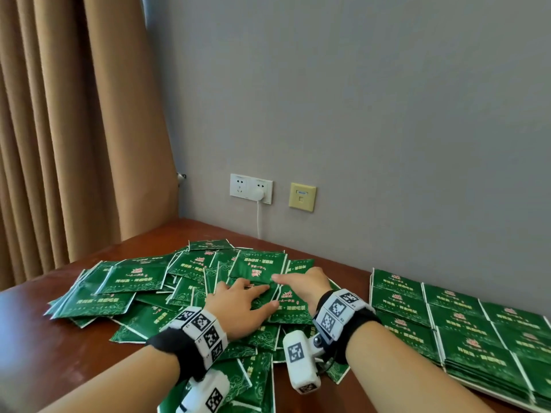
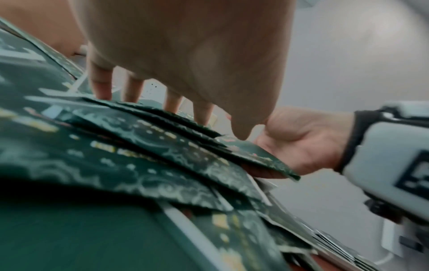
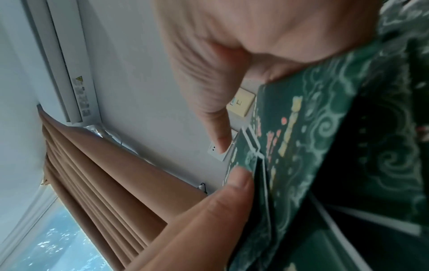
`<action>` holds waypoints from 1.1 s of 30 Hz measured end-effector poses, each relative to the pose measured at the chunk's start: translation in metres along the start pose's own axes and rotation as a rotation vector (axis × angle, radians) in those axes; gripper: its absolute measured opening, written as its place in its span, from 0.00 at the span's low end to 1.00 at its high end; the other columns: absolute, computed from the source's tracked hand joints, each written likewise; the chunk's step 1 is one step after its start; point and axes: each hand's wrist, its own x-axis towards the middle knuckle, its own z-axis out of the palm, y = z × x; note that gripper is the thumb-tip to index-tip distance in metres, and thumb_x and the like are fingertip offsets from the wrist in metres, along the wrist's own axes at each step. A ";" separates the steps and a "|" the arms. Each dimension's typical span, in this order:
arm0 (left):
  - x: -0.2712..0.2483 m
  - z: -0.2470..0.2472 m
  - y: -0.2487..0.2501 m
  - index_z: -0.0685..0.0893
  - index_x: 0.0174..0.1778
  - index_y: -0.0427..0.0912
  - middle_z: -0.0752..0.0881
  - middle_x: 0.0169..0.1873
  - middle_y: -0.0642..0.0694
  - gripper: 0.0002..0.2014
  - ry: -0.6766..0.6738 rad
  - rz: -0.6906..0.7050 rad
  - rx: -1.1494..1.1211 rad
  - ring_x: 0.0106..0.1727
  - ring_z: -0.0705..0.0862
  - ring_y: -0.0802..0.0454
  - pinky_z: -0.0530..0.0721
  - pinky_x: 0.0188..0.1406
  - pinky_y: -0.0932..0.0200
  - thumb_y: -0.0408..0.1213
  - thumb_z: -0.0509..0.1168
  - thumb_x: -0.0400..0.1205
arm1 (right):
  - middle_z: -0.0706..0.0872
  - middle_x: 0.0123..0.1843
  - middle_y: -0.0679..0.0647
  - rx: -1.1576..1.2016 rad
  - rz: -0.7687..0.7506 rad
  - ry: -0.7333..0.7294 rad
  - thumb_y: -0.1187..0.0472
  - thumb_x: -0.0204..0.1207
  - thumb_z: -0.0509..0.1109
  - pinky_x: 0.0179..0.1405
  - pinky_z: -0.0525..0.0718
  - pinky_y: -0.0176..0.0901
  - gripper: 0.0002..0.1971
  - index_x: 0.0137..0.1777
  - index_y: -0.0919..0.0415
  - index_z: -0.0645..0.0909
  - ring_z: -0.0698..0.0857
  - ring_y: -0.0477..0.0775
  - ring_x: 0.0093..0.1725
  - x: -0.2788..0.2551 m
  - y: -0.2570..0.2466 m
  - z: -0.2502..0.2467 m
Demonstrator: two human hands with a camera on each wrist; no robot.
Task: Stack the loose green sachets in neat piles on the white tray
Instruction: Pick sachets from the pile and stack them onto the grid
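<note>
To the right of the right hand [image 1: 301, 283] sits the white tray [image 1: 489, 393]. Only a thin white rim of it shows. It is packed with neat piles of green sachets [image 1: 465, 320], side by side and touching. I can count about nine piles in three rows, but the tray runs off the picture, so there may be more.

Under both hands lies a big messy heap of loose green sachets [image 1: 125, 289] on the brown table [image 1: 50, 362]. They overlap every which way, too many to count.

The left hand [image 1: 238, 308] lies flat on the heap with its fingers spread and straight, pressing down. In the left wrist view its fingertips [image 2: 102, 88] touch the top sachets. The right hand is just beside it, nearly touching. It holds a small bunch of sachets [image 3: 308, 132], thumb on top and fingers under. How many are in the bunch I cannot tell.

Bare table shows to the left of the left hand and in a gap between the heap and the tray. Past the hands, the heap nearly reaches the grey wall [image 1: 357, 114]. On that wall are two sockets [image 1: 251, 188], one with a white plug [image 1: 258, 194], and one yellow plate [image 1: 302, 197]. A tan curtain [image 1: 74, 129] hangs far left.
</note>
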 end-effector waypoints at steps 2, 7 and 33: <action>-0.007 0.003 0.008 0.58 0.82 0.72 0.63 0.83 0.55 0.36 -0.012 0.061 0.021 0.79 0.64 0.39 0.69 0.75 0.36 0.77 0.42 0.77 | 0.81 0.70 0.62 0.007 0.003 0.009 0.54 0.63 0.89 0.53 0.79 0.48 0.53 0.81 0.71 0.61 0.83 0.59 0.59 -0.004 0.004 0.002; -0.024 0.006 0.031 0.64 0.83 0.64 0.65 0.83 0.56 0.28 -0.050 0.248 -0.045 0.76 0.66 0.40 0.65 0.78 0.42 0.64 0.49 0.85 | 0.83 0.65 0.59 0.029 0.014 0.094 0.61 0.59 0.90 0.56 0.82 0.48 0.46 0.75 0.66 0.68 0.83 0.60 0.61 -0.009 0.025 0.001; -0.048 0.018 0.036 0.72 0.76 0.50 0.77 0.63 0.46 0.27 0.079 0.052 -0.509 0.36 0.85 0.50 0.89 0.34 0.57 0.37 0.72 0.81 | 0.92 0.53 0.58 0.303 -0.014 -0.065 0.70 0.60 0.88 0.57 0.90 0.60 0.27 0.57 0.62 0.82 0.91 0.61 0.52 -0.061 0.125 -0.055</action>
